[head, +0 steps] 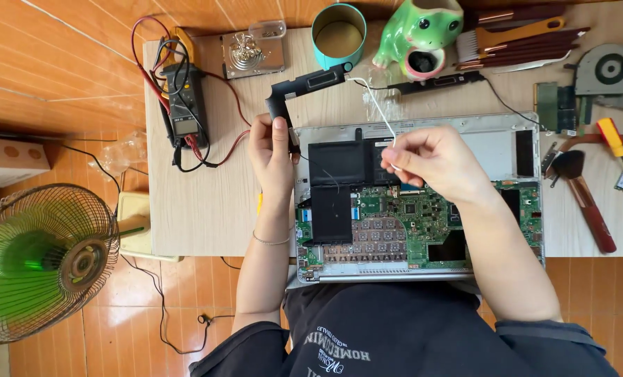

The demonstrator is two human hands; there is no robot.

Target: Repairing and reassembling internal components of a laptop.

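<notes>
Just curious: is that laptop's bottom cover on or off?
Off. The laptop lies with its green circuit board and black battery bare.

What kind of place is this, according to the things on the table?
Probably a small home or informal electronics repair spot. An opened laptop with its green circuit board bare lies before the person, a clamp multimeter with red and black leads sits nearby, and a screwdriver and brushes lie on the wooden table.

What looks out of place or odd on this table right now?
The black speaker strip is out of the opened laptop, its end in the left hand; the right hand pinches its white wire.
</notes>
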